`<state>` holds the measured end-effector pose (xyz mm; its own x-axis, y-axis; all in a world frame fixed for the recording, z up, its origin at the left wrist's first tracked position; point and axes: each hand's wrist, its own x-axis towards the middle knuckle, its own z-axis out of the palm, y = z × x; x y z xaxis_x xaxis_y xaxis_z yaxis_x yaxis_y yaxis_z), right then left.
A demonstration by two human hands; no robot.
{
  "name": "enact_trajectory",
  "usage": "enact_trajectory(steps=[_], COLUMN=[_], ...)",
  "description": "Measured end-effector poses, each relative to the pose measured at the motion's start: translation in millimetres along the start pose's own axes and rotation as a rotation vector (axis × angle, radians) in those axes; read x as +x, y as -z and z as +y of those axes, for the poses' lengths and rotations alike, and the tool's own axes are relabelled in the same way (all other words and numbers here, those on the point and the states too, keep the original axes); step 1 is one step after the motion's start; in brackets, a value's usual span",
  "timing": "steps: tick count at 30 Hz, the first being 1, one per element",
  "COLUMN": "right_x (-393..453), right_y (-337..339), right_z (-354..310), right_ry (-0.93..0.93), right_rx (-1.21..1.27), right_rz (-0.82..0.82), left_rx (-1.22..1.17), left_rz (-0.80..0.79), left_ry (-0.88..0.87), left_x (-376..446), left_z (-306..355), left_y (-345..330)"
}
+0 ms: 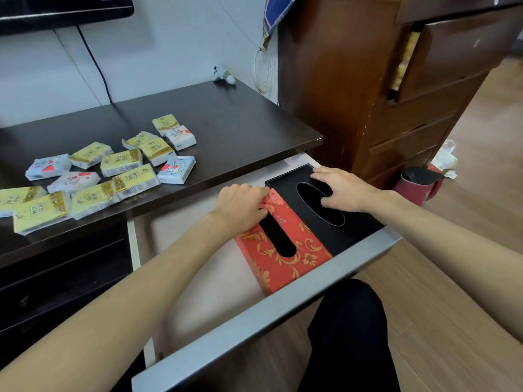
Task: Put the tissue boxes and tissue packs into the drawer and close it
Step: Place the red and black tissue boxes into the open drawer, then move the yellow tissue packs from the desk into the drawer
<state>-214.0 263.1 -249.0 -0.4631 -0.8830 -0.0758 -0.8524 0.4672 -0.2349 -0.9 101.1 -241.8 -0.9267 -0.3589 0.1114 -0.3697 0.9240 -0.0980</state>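
Note:
The drawer [254, 315] stands pulled out below the dark desk top, its grey front nearest me. Inside at the right lie two tissue boxes side by side. The red box with gold flowers [285, 258] is gripped at its far end by my left hand [240, 206], fingers curled into its slot. The black box [325, 210] lies to the right of it, and my right hand [339, 190] rests flat on top with the thumb at the oval opening. Several small tissue packs [93, 176], yellow ones and white ones with red hearts, are scattered on the desk top at the left.
The dark desk top [226, 131] overhangs the drawer's back. A brown wooden cabinet [368, 94] stands at the right, a red kettle [416, 185] on the floor beside it. A monitor base and black cable are at the back left. My dark-trousered leg [348, 335] is under the drawer front.

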Motion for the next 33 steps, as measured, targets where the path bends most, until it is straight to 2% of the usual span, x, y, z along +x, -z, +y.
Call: enact_trajectory(steps=[3, 6, 8, 13, 19, 22, 25, 29, 33], right_x=[1, 3, 9, 33, 79, 95, 106, 115, 122], right_y=[7, 11, 12, 15, 13, 6, 0, -3, -3], right_z=[-16, -44, -66, -130, -208, -241, -275, -311, -326], right_ry=[-0.005, 0.021, 0.062, 0.127, 0.236, 0.287, 0.406, 0.565, 0.596], right_rx=[0.079, 0.168, 0.272, 0.539, 0.606, 0.579, 0.511, 0.238, 0.051], right_rz=[0.107, 0.204, 0.241, 0.281, 0.253, 0.228, 0.180, 0.053, 0.038], left_rx=[-0.129, -0.380, -0.433, -0.455, -0.422, -0.347, -0.339, -0.328, -0.193], left_rz=[-0.058, -0.140, -0.130, 0.021, 0.264, 0.290, 0.245, 0.131, 0.062], left_ry=[0.072, 0.157, 0.167, 0.236, 0.388, 0.471, 0.545, 0.489, 0.429], left_x=[-3, -11, -23, -69, -115, -130, -148, -162, -157], left_z=[-3, -18, -31, -84, -161, -198, -234, -254, -256], left_y=[4, 17, 29, 56, 77, 76, 70, 61, 55])
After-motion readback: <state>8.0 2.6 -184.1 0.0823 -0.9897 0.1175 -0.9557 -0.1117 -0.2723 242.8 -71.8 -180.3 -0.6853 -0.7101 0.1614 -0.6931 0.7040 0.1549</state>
